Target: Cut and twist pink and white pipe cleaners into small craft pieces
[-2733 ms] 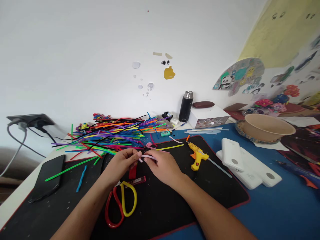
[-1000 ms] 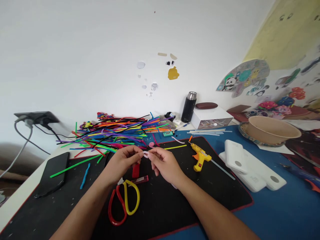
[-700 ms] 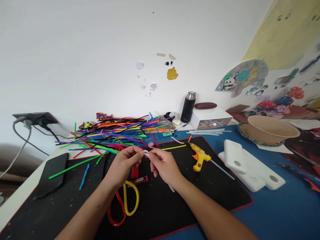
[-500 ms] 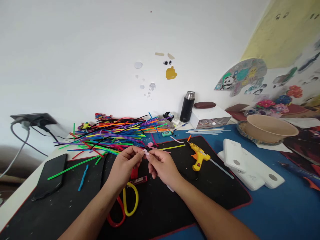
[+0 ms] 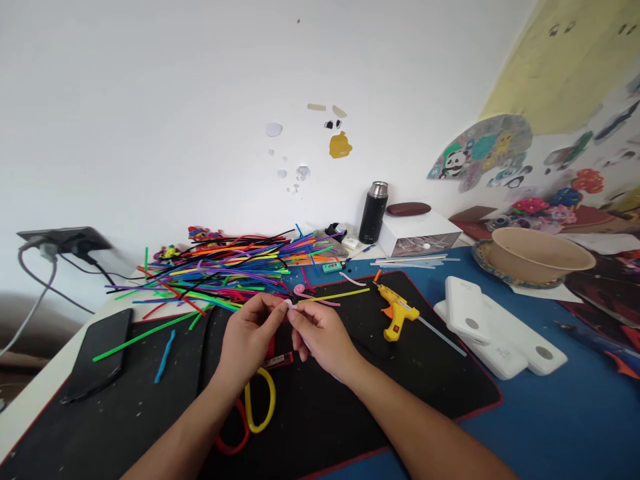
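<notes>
Between my fingertips is a pale pink pipe cleaner, curled at its end. My left hand pinches the curl from the left, and my right hand is closed on it from the right. Just beyond my fingers lies a pink pipe cleaner with a spiral end, beside a yellow pipe cleaner. Scissors with one red and one yellow handle loop lie below my left hand; my hands and forearm partly cover them. Most of the length of the held piece is hidden behind my right hand.
A pile of coloured pipe cleaners spreads at the back left. To the right lies a yellow hot glue gun with a glue stick in it, near white power banks. A phone, black flask and beige bowl stand around the mat.
My fingertips have drawn closer together around the pale pink curl, with the right fingers shifting slightly left. The tail seen below my right wrist is now mostly hidden. The view has moved slightly.
</notes>
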`<state>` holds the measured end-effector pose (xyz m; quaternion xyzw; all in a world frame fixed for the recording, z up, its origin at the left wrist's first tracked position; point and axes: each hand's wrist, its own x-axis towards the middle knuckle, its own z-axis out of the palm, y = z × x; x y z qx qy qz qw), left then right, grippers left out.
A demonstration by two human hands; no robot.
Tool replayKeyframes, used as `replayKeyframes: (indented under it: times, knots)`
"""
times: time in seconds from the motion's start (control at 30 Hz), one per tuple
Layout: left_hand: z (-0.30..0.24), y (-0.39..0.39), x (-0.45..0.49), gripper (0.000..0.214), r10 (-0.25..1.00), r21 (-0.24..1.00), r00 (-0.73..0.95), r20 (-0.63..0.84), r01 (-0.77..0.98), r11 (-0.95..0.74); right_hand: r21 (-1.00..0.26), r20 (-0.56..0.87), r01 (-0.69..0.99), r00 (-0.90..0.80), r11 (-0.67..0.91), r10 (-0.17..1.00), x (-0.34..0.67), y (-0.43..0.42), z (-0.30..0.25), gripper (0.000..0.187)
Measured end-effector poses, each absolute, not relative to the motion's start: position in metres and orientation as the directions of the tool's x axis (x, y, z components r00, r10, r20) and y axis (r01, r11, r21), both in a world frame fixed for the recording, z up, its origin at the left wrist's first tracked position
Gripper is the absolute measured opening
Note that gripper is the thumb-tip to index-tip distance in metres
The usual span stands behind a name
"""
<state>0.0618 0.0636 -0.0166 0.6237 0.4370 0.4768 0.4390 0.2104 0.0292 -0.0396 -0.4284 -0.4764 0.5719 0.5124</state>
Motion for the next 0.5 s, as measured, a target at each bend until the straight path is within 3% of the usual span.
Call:
replayKeyframes:
  times: [0.23,0.5]
  knots:
    - [-0.0168,0.0614,0.0613,0.020,0.957,0.954,0.165,0.236,0.149,-0.261,-0.981,0.009,-0.194,-0.098,-0.010,0.995,0.2096,0.0299,-0.0416,0.047]
    - [-0.0215,0.0615,0.0645,0.021,0.978,0.983,0.143,0.151,0.080,-0.163,-0.975,-0.007,-0.219,-0.117,-0.033,0.993,0.2080,0.0300,-0.0419,0.049]
